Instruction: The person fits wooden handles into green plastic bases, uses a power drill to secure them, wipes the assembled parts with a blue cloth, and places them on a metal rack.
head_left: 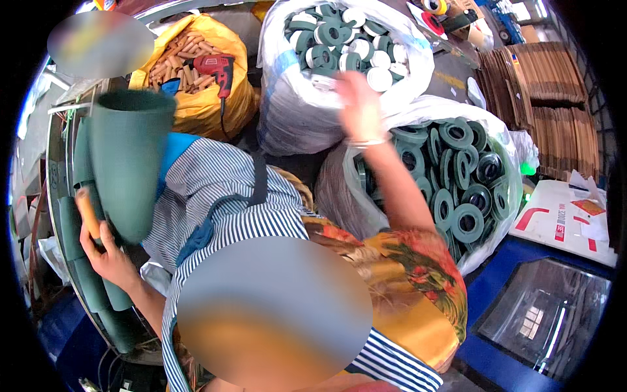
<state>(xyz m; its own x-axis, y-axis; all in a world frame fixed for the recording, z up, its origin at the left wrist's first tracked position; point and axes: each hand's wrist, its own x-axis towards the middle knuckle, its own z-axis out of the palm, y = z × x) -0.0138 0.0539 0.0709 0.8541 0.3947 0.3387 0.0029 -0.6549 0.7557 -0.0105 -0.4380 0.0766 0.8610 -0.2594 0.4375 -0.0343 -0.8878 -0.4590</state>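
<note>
My left hand (111,261) is closed round a short tan cylinder (87,213), held upright beside a large dark green tube (130,163). The tube is open at its wide top and stands close to my striped apron (215,183). More green rolls (95,287) lie behind my left hand. My right arm reaches forward, and my right hand (360,108) is over the near rim of a white bag (287,98). Motion smears its fingers, so whether they hold anything is unclear. White and dark green round caps (379,78) fill that bag.
A yellow bag (228,117) of tan cylinders stands front left, with a red power drill (214,68) on it. Right of my arm, a clear bag (509,228) holds dark green rings (467,222). Stacked cardboard (555,85) and a blue bin (490,294) stand at the right.
</note>
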